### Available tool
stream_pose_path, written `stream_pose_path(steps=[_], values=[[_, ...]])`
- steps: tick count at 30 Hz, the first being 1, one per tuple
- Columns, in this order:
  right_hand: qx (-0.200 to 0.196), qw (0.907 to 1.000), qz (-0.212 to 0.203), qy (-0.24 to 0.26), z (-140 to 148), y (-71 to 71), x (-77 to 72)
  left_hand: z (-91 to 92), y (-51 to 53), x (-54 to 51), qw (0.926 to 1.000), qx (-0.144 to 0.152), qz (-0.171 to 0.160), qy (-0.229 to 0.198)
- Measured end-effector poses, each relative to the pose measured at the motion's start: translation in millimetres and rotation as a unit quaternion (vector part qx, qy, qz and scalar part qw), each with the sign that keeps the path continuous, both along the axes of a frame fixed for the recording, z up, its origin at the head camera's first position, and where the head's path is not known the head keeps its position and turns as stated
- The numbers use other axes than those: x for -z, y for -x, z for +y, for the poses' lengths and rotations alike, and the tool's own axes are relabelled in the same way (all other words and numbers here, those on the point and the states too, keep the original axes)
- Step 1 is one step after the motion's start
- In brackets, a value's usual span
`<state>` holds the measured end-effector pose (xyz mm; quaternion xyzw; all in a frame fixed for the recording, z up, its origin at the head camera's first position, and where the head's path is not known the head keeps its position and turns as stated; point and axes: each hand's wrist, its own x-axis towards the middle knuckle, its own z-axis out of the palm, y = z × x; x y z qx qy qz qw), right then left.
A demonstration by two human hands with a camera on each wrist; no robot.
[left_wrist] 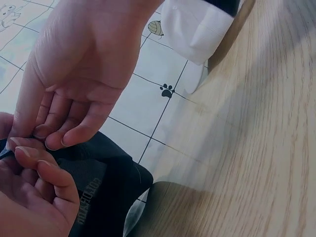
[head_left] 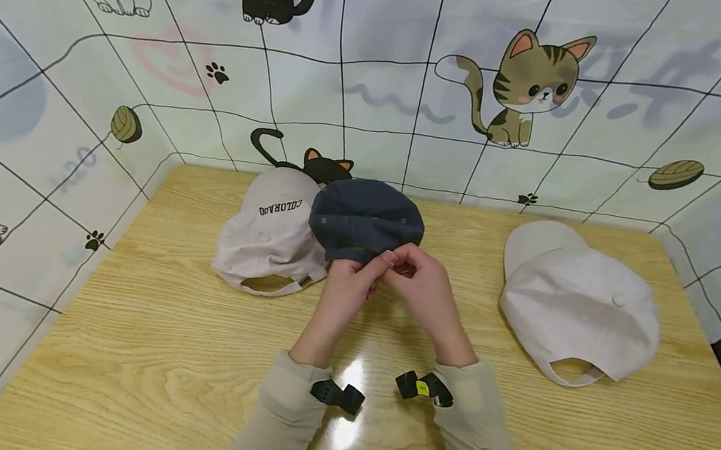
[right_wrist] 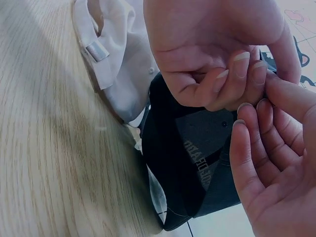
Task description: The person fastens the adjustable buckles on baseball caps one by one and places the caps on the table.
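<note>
A navy baseball cap point(head_left: 369, 207) is held up near the middle of the table, its back toward me. My left hand point(head_left: 347, 286) pinches the cap's rear strap point(head_left: 347, 254) with thumb and fingers. From the other side, my right hand point(head_left: 423, 283) also pinches at this strap, and the fingertips of both hands meet there. The strap's end is mostly hidden between the fingers. In the right wrist view, raised lettering point(right_wrist: 197, 165) shows on the dark cap, with my left hand point(right_wrist: 212, 49) above and my right hand point(right_wrist: 276, 163) below.
A pale cap point(head_left: 277, 231) with COLORADO lettering lies to the left, partly behind the navy cap. A white cap point(head_left: 583, 300) lies at the right. The wooden table point(head_left: 153, 379) meets a cat-patterned cloth backdrop point(head_left: 381, 95) at the back and sides.
</note>
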<state>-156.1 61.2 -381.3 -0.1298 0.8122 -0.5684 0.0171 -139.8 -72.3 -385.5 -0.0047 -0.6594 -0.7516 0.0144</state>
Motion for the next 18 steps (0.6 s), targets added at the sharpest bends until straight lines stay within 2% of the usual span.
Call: stream_pose_path(steps=[7,13,18], values=[[-0.006,1.0,0.006,0.0,0,-0.3,-0.6,-1.0,0.9,0.5,0.9991,-0.016,0.007,-0.04],[0.003,0.9999,0.012,0.001,-1,0.2,-1.9,-1.5,2.0,-1.0,0.9978,-0.004,0.019,-0.063],[0.005,0.9999,0.007,0.006,0,0.4,-2.5,-0.7,-1.7,-11.4,0.9973,0.002,0.021,-0.07]])
